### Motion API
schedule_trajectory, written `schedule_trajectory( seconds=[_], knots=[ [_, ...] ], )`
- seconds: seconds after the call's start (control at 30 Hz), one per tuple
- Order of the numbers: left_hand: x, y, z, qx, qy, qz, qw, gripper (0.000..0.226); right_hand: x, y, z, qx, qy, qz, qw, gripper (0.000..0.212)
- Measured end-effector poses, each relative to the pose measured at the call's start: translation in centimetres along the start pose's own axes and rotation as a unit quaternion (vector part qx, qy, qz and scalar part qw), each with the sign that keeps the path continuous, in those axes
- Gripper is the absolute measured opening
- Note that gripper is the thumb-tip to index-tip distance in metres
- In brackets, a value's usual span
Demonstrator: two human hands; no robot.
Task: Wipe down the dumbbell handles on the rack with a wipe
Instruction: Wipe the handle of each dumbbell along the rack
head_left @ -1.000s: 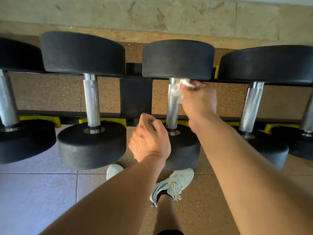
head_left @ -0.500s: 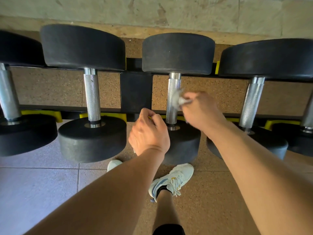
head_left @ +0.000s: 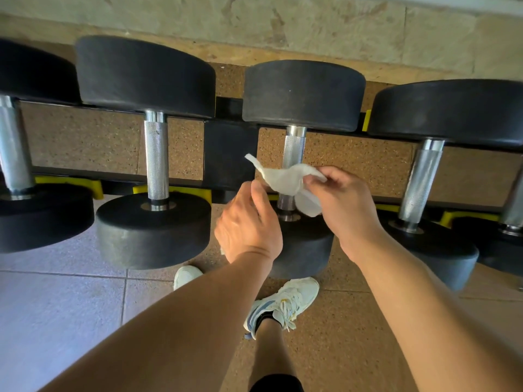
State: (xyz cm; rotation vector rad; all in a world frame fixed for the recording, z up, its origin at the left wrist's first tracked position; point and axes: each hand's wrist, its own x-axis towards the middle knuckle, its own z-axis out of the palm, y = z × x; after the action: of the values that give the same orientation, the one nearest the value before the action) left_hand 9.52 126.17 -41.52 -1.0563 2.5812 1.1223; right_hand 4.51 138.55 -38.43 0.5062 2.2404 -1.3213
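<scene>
The right hand [head_left: 343, 210] pinched the white wipe [head_left: 285, 179] between thumb and fingertips, and the left hand [head_left: 249, 222] seemed to take its other edge with curled fingers; the cloth was stretched loosely between them, with one corner standing free to the upper left. How firmly the left fingers held it I could not tell, because the back of the hand covered them.

Taking the middle dumbbell handle [head_left: 294, 148] as the landmark: nearest to the camera, in front of and below it, were both forearms and a white shoe [head_left: 280, 304] on the floor. Both hands were in front of its lower half, and the wipe lay across that part, touching it or just in front of it. To its left was a second handle [head_left: 156, 159], and to its right another handle [head_left: 421, 182], both bare. Behind it ran the black rack [head_left: 229, 154] with its yellow saddles, and further behind, the stone wall [head_left: 283, 24].

I judged that the wiping of the middle handle was ending, and that the person was refolding or spreading the wipe. The next move would probably call for wrapping a fresh face of the cloth around a neighbouring handle and rubbing along its whole knurled length.
</scene>
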Motion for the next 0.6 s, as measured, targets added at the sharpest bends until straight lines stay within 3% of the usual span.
schedule_trajectory(
  seconds=[0.17,0.3,0.4,0.47,0.6],
  knots=[
    [-0.1,0.2,0.1,-0.016,0.014,-0.016,1.0,0.028,1.5,0.5,0.0,0.004,0.075,0.013,0.997,0.024],
    [-0.1,0.2,-0.1,0.004,0.008,0.031,0.999,0.046,2.0,0.7,0.6,-0.026,0.136,0.003,0.99,0.031],
    [0.2,0.1,-0.1,0.016,-0.006,0.05,0.999,0.039,1.8,0.5,1.5,-0.07,0.168,-0.001,0.983,0.028],
    [0.2,0.1,0.0,0.022,-0.003,0.052,0.998,0.041,1.4,0.2,2.0,-0.052,0.145,-0.002,0.988,0.01],
    [0.1,-0.1,0.2,0.02,0.012,0.039,0.999,0.047,0.1,0.5,2.7,-0.017,0.08,-0.007,0.997,0.017]
  ],
)
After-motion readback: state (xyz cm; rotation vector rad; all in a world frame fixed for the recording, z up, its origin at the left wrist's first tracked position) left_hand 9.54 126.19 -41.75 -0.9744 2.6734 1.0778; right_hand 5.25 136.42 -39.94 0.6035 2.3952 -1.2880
